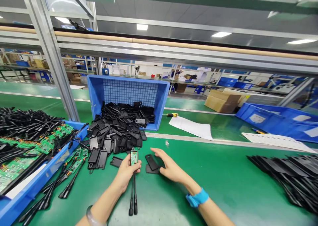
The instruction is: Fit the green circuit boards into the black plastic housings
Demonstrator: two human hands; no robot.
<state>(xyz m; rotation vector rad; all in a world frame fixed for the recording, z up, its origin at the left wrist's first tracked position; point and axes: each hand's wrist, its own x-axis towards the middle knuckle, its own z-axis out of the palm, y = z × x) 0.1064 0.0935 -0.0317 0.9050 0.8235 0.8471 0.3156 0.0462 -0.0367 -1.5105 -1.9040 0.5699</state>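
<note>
My left hand [128, 171] is closed around a small device with a green circuit board [134, 157] showing on top; two black cables [133, 196] hang from it toward me. To its right, my right hand [170, 166] has its fingers apart, beside two black plastic covers [152, 162] that overlap on the green table. Nothing is gripped in that hand. Behind my hands, a pile of black plastic housings [119, 123] spills from a tipped blue crate [162, 100] onto the table.
At left, a blue bin [27, 199] holds green boards and black cables, with loose cabled boards [74, 166] beside it. Black cabled units [288, 176] lie at right. Further back are paper sheets [191, 127], a screwdriver [172, 115], blue bins [275, 116] and a cardboard box [221, 101].
</note>
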